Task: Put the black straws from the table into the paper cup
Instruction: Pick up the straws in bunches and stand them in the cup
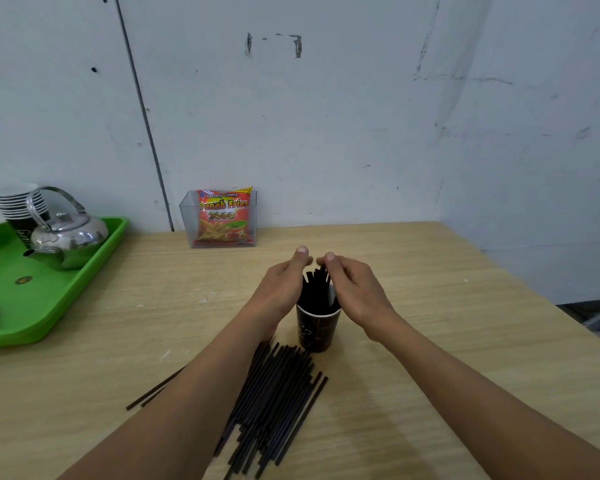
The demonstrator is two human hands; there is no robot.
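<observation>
Loose straws (274, 407) in a heap at the near middle of the table (430, 323), lying flat, fanned toward the camera, far ends just short of the cup (317, 327). Two or three stray ones out to the left, partly hidden under the left forearm. Dark paper cup upright just beyond the heap, white rim, pale scribble on its side. Bundle of straws (316, 289) standing in it, tips leaning a little right.

Left hand (284, 282) cupped against the left side of the bundle, fingers curled round the far side, thumb up. Right hand (350, 285) cupped likewise on the right side, fingertips bent over the straw tops. Both hands closed in round the standing straws, thumb tips nearly meeting above them; firm grip or light touch, cannot tell.

Far left: green tray (94, 268) bearing a steel kettle (66, 237) and a stack of cups (18, 206). Far middle, against the wall: clear box (187, 223) with a red snack bag (224, 216) inside.
</observation>
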